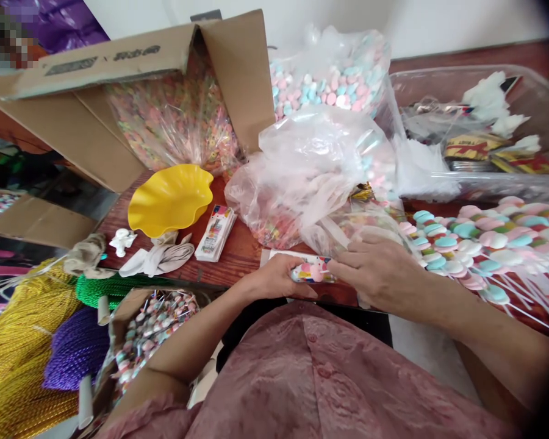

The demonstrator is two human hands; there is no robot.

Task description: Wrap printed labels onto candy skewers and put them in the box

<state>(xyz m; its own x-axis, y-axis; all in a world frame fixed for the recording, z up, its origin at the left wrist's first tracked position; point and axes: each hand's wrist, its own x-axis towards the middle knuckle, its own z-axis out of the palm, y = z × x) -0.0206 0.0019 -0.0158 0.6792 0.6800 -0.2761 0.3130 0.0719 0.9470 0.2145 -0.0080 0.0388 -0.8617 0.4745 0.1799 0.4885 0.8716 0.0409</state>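
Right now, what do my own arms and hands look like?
Your left hand and right hand are ungloved, with bare forearms. A dusty-pink sleeve shows near the left elbow, matching your crinkled, buttoned shirt; I can't make out the right sleeve.

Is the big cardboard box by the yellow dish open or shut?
Open: the cardboard box has its flaps spread outward, and a plastic bag of small coloured pieces shows between them.
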